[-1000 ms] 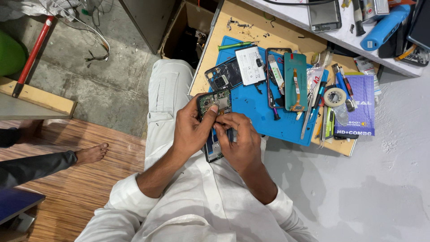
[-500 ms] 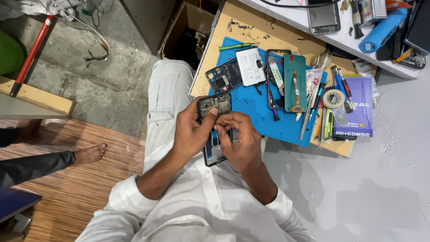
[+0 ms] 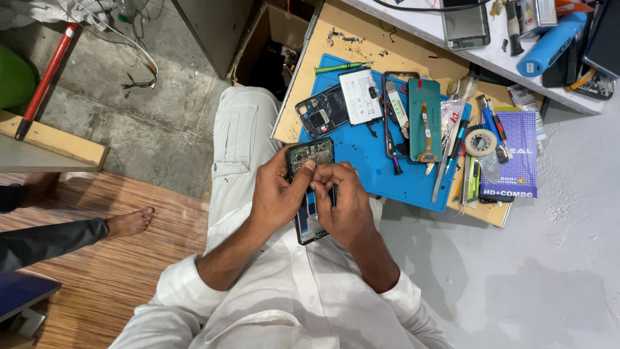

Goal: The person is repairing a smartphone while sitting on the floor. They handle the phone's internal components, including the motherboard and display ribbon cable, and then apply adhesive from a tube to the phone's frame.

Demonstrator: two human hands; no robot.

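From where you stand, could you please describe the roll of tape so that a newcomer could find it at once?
Start at the blue work mat on the wooden board. Past the mat's right edge, among the loose hand tools, lies the roll of tape, just left of a purple booklet. It is the only round, ring-shaped thing there, pale with a dark hole, while its neighbours are long and thin.

Low wooden board (image 3: 336, 39), blue repair mat (image 3: 374, 161) on it; tape roll (image 3: 480, 142), blue booklet (image 3: 516, 155) beside mat
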